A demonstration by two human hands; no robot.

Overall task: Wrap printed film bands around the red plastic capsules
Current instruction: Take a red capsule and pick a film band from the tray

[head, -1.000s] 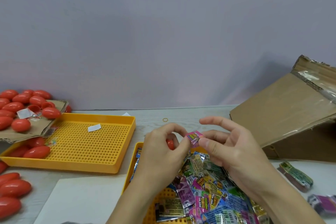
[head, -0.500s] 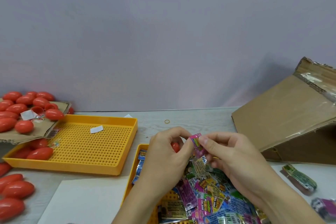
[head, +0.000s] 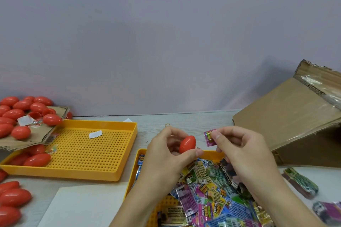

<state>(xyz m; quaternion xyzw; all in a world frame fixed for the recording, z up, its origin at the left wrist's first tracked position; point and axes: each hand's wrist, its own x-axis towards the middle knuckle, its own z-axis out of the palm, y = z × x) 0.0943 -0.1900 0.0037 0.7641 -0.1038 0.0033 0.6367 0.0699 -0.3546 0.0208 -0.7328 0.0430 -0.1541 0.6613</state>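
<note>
Red plastic capsule (head: pixel 187 144), head view: pinched by thumb and fingers of the left hand (head: pixel 168 155), tip raised, likely presented for banding. Pink printed film band (head: pixel 209 137): pinched by the right hand (head: pixel 241 151) just beside the capsule, not yet on it. Near yellow tray (head: pixel 212 153): loose printed bands. Far yellow tray (head: pixel 103 174): few capsules, paper scrap.

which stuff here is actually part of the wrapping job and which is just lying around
In use: red capsule in left hand; pink film band in right hand; band pile; spare capsules.

Lying about: cardboard box; white sheet; rubber band.
</note>
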